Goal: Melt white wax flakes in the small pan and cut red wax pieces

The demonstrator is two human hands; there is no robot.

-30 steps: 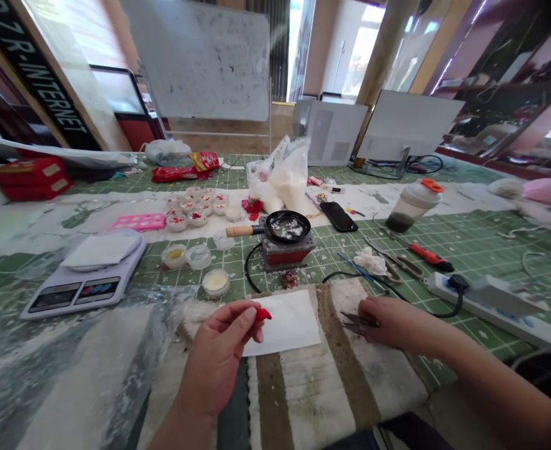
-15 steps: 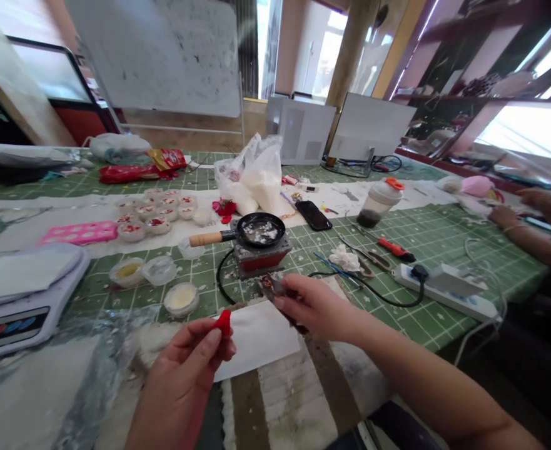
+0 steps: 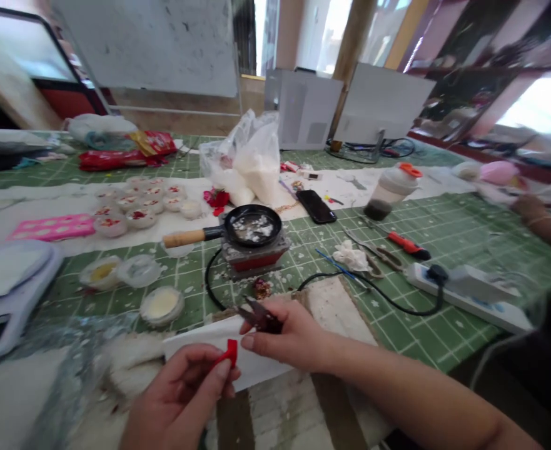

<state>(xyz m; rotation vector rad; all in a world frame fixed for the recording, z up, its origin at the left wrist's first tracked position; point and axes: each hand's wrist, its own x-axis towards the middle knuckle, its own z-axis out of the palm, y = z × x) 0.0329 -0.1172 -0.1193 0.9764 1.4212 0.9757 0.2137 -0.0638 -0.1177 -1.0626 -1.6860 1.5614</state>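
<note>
Spread along the near edge of the green gridded surface [image 3: 472,234], a striped cloth [image 3: 284,412] with a sheet of white paper [image 3: 261,370] on top. Above the paper, pinched between thumb and fingers of the left hand [image 3: 176,387]: a red petal-like piece [image 3: 231,354], upright at the fingertips. Just beyond, gripped in the right hand [image 3: 298,337]: dark snips [image 3: 259,315], points slightly parted and aimed leftward. Only a narrow gap between right thumb and red piece.

Toward the near left corner, a clear plastic sheet [image 3: 64,369] and a white scale [image 3: 26,300], with panel markings too blurred to read. Near the paper's far edge, a cup of pale wax [image 3: 162,305] and a dried flower cluster [image 3: 261,288]. Past these, a black pan [image 3: 252,226] on a small burner [image 3: 256,257], with wooden handle jutting left over the cover. Toward the right edge, room across green grid between a power strip [image 3: 500,314], an orange-handled tool [image 3: 409,245] and a co-worker's hand [image 3: 533,209].

Farther back, a phone [image 3: 316,206], cups with red bits [image 3: 139,215] and a bag of white material [image 3: 256,172]. Near the far edge, a red-and-gold packet [image 3: 129,150], with print too blurred to read. Beyond the surface, a whiteboard [image 3: 148,44] with illegible marks.
</note>
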